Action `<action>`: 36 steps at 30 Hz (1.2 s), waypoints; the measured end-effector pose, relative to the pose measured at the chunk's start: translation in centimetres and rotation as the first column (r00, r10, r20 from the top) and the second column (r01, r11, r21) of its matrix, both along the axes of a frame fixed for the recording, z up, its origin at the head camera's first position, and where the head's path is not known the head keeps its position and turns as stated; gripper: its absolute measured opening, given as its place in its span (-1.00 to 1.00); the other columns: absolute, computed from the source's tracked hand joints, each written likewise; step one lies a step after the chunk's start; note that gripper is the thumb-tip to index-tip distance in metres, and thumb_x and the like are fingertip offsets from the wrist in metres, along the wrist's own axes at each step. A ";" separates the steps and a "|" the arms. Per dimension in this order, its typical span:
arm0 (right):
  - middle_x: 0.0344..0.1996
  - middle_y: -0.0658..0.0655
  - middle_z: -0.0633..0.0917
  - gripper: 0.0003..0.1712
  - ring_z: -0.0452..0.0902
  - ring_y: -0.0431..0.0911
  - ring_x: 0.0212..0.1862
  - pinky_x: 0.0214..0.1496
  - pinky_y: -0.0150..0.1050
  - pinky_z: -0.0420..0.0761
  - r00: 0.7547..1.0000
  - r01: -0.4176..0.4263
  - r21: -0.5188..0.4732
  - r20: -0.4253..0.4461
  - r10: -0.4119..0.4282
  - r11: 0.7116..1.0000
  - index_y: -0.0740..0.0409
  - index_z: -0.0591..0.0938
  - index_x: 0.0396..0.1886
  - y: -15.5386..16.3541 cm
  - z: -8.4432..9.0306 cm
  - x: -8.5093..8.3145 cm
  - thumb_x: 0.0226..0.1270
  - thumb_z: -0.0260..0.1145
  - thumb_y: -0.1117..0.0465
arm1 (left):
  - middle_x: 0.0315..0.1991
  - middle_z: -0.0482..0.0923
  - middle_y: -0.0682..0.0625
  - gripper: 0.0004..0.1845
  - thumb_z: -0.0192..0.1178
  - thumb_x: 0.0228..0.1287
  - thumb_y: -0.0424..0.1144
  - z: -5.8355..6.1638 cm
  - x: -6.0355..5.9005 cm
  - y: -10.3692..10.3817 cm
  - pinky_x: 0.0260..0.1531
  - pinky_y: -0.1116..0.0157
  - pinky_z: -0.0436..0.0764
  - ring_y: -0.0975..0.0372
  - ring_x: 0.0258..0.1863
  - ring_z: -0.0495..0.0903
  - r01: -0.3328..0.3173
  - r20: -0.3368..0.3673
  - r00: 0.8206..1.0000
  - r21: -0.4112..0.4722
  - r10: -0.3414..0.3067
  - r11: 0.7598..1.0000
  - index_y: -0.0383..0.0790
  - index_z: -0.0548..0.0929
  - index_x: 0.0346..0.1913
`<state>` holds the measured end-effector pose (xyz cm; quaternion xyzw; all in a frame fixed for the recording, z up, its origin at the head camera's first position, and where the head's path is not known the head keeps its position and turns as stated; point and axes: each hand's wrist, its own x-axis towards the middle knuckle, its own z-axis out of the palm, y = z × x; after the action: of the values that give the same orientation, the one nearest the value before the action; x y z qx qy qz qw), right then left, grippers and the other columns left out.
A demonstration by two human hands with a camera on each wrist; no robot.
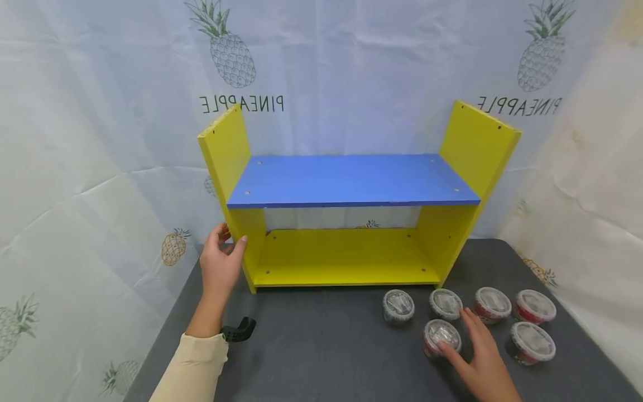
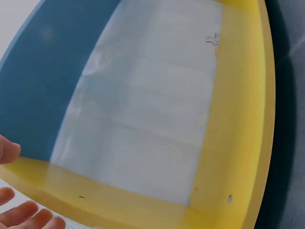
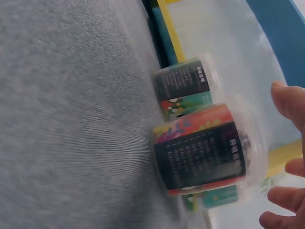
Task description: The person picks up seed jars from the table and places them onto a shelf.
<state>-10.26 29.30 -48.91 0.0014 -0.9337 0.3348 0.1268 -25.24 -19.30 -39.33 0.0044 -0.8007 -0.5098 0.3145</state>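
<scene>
A yellow shelf unit [image 1: 346, 273] with a blue upper board [image 1: 351, 178] stands at the back of the table. My left hand [image 1: 221, 265] grips its left side panel [image 1: 228, 151] loosely, thumb on the inner side and fingers outside. In the left wrist view, the thumb [image 2: 8, 151] and fingertips [image 2: 28, 214] lie either side of that panel. Over a round tub with a clear lid [image 1: 442, 338], my right hand [image 1: 479, 357] hovers with thumb and fingers spread. The right wrist view shows this tub's dark, colourful label [image 3: 202, 150], with the fingers [image 3: 286, 198] apart from it.
Several similar tubs stand nearby: one further left [image 1: 398, 307], one behind [image 1: 446, 304], others to the right [image 1: 532, 341]. The dark table [image 1: 321, 346] carries everything. A pineapple-print cloth [image 1: 346, 72] hangs behind and at both sides.
</scene>
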 end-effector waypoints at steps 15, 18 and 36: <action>0.38 0.45 0.27 0.12 0.25 0.32 0.38 0.30 0.15 0.40 0.947 0.205 -0.229 0.291 -0.134 0.951 0.36 0.07 0.52 -0.6 -1.3 -0.4 0.24 0.40 -0.17 | -0.06 0.71 -0.24 -0.61 0.25 0.34 -0.17 -1.1 -1.4 -0.6 -0.27 0.59 0.62 0.02 -0.10 0.74 -0.109 0.032 0.994 0.019 0.108 0.994 -0.33 0.67 0.13; 0.43 0.45 0.21 0.21 0.20 0.33 0.42 0.37 0.12 0.38 0.917 0.223 -0.269 0.384 -0.108 0.937 0.28 0.00 0.56 -0.6 -1.4 -0.7 0.19 0.41 -0.25 | -0.17 0.75 -0.21 -0.66 0.26 0.32 -0.22 -1.2 -1.5 -0.2 -0.40 0.72 0.53 0.06 -0.23 0.76 -0.125 -0.004 0.992 0.000 0.125 0.992 -0.34 0.71 0.06; 0.37 0.45 0.36 0.15 0.26 -0.72 -0.20 -0.18 -0.70 0.47 0.886 0.322 -0.374 0.443 -0.138 0.870 0.31 0.15 0.51 -0.9 -2.4 -0.6 0.14 0.45 -0.23 | -0.20 0.75 -0.23 -0.69 0.26 0.32 -0.25 -1.4 -1.8 0.2 -0.39 0.60 0.62 0.05 -0.26 0.77 -0.111 -0.029 0.994 -0.052 0.110 0.992 -0.38 0.72 0.02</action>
<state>-10.91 28.41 -51.31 -0.2096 -0.8334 0.5105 -0.0312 -27.07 -19.14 -40.72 0.0336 -0.8086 -0.4699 0.3525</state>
